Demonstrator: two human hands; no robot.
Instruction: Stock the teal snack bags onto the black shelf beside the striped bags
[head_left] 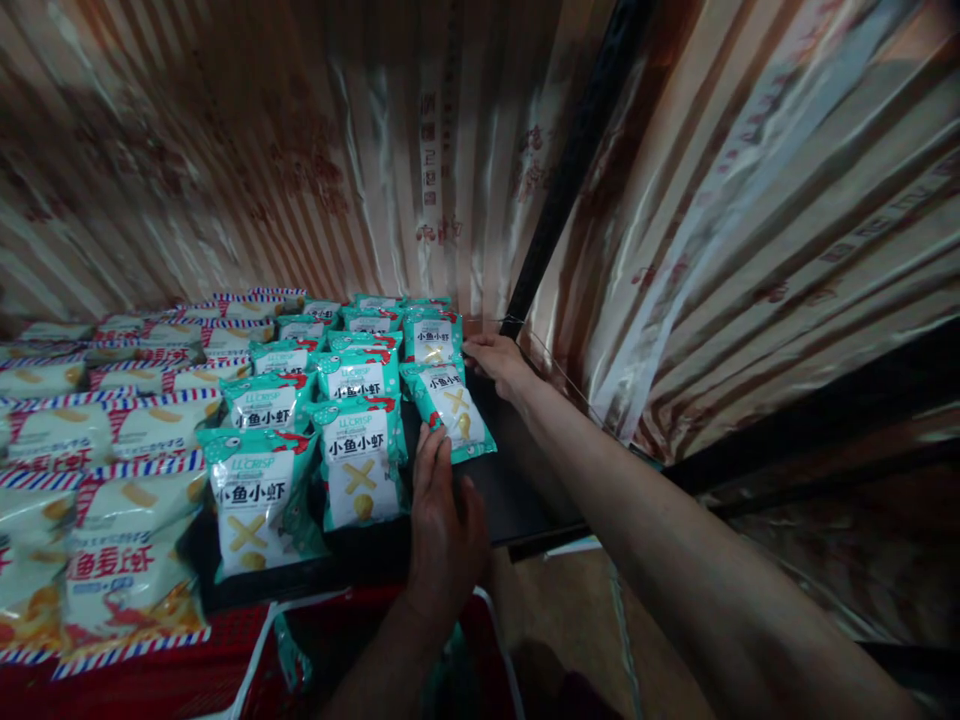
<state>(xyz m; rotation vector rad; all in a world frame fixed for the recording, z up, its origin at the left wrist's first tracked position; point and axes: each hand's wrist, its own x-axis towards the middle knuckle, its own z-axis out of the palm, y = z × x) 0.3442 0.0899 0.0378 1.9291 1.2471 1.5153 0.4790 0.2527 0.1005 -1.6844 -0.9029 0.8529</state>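
Note:
A teal-and-white snack bag [454, 408] leans at a tilt at the right end of the front rows. My left hand [448, 510] is at its lower left edge, fingers stretched upward against it and thumb apart. Beyond its top right corner is my right hand [501, 362], fingers reaching left with their tips beside the bag standing behind [433, 338]. Neither hand wraps round a bag; the far side of the right fingertips is hidden. Left of my left hand stands another teal bag [364, 470], with more of the same kind in rows.
White bags with red-and-blue striped edges [127, 560] fill the left of the black shelf [517, 490]. A red basket [487, 650] with teal bags inside sits below the front edge. A black post [559, 190] and pleated sheeting [390, 150] stand behind.

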